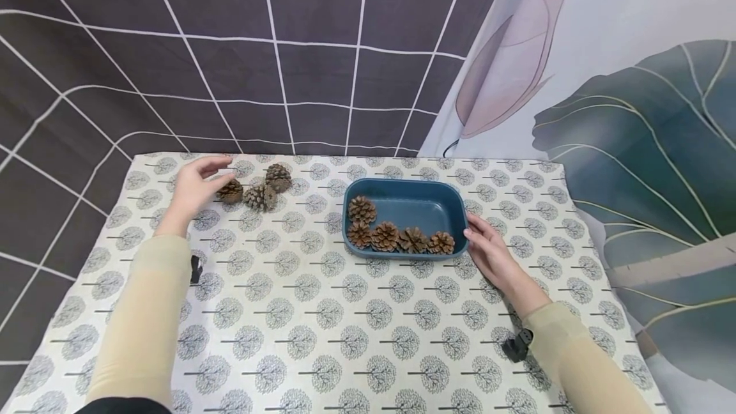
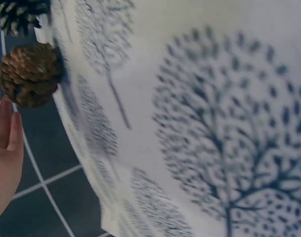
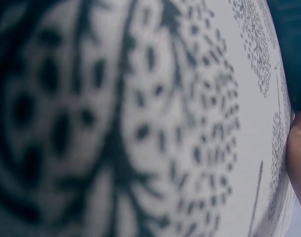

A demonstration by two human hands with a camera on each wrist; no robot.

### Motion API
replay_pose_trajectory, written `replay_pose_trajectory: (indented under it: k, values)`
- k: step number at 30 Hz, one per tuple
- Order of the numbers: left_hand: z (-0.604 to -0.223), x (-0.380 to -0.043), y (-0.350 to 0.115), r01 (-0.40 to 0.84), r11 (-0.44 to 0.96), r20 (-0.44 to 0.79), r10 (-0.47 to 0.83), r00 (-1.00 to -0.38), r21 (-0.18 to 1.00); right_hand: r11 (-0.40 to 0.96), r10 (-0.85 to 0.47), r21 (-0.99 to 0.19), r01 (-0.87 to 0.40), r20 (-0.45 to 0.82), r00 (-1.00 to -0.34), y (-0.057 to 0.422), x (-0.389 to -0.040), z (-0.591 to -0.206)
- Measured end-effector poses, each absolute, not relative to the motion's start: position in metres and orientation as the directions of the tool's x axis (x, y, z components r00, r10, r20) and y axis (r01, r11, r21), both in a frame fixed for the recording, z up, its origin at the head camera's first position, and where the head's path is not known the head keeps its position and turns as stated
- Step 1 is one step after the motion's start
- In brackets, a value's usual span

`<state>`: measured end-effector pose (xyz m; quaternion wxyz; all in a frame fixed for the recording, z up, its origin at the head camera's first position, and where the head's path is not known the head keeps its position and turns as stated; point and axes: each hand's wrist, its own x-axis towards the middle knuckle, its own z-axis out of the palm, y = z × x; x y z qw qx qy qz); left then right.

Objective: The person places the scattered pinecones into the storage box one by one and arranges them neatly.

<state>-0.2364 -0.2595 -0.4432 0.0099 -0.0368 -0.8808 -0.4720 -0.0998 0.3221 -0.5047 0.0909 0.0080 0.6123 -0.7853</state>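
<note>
My left hand hovers at the far left of the cloth, thumb and fingers apart, beside a brown pinecone. In the left wrist view that pinecone sits just beyond the fingertips, and nothing is held. Two more pinecones lie close by, a greyish one and a darker one. My right hand touches the right end of a blue rectangular container with extended fingers. Several pinecones stand in it along the left and near walls. The right wrist view shows only part of that hand.
A white cloth with printed trees covers the table. A dark wall covering with white grid lines rises behind its far edge. At the right hangs a leaf-patterned curtain. Small dark devices sit at both wrists.
</note>
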Motion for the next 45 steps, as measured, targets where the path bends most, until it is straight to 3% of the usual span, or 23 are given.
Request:
replay_pose_trajectory:
  k: [12,27,35,45]
  values:
    - [-0.456,-0.234,-0.276,-0.077,0.567,-0.105,0.017,-0.994,0.82,-0.254,-0.128,-0.956,0.147,-0.118,-0.985,0.32,-0.1,-0.506]
    - [-0.463,-0.231,-0.283,-0.103,0.558,-0.221,0.148,-0.964,0.823,-0.239,-0.137,-0.962,0.136,-0.105,-0.985,0.32,-0.1,-0.506]
    - [-0.461,-0.225,-0.283,-0.104,0.565,-0.227,0.153,-0.962,0.819,-0.245,-0.135,-0.959,0.14,-0.109,-0.985,0.321,-0.1,-0.506]
    - [-0.454,-0.221,-0.275,-0.054,0.57,-0.129,0.092,-0.987,0.82,-0.255,-0.132,-0.957,0.14,-0.109,-0.985,0.323,-0.1,-0.508]
